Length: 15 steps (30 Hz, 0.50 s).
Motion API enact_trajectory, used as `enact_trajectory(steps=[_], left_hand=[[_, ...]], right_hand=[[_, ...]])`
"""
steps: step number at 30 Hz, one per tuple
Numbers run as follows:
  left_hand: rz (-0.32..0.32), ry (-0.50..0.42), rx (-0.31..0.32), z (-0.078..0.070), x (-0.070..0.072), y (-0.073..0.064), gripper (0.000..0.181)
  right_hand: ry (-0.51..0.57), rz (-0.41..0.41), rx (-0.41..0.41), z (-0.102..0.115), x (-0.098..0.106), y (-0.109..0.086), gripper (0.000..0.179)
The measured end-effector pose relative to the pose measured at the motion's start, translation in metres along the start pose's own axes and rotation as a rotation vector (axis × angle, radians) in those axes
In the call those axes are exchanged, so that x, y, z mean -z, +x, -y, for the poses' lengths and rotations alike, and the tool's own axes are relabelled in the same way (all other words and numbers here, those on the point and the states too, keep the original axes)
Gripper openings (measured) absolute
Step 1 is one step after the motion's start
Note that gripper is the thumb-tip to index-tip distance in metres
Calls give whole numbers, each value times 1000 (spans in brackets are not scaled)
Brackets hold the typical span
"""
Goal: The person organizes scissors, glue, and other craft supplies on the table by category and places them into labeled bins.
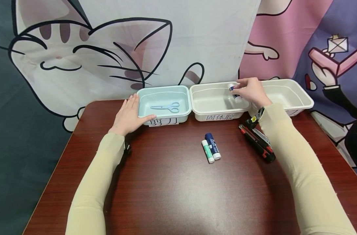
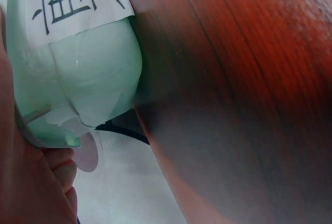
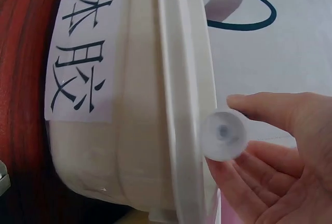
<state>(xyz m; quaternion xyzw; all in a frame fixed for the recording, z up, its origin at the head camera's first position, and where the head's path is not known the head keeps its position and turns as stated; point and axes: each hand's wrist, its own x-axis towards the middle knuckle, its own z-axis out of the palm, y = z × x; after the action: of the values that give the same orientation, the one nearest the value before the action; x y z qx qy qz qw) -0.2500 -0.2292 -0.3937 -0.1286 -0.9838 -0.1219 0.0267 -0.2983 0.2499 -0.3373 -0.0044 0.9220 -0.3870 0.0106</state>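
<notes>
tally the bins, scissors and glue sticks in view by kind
Bins: 3
Scissors: 1 pair
Glue sticks: 3 (2 on the table, 1 in the right hand)
Total: 7

sleeves [image 1: 301, 169]: long, plain, pale yellow | black wrist device [image 1: 127, 148] | hands [image 1: 128, 114]: bare

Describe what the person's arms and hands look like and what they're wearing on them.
Both arms wear plain, pale yellow long sleeves: the left sleeve and right sleeve reach the wrists. The left hand and right hand are bare, without gloves. A small black device shows beside the left cuff; its details are unclear.
</notes>
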Motion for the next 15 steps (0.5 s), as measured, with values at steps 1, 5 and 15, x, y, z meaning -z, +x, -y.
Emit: enact_trajectory(steps=[1,5,15], left_hand=[[0,-2,-1,0,0,0,126],[-2,-1,-6,-1,1,-1,126],[1,1,-7,-1,1,0,126]], right_hand=[[-5,-6,0,0,0,-1,65],[-22,-22,1,2,1,-4,66],[-12,-61,46,20,9,-13,67]])
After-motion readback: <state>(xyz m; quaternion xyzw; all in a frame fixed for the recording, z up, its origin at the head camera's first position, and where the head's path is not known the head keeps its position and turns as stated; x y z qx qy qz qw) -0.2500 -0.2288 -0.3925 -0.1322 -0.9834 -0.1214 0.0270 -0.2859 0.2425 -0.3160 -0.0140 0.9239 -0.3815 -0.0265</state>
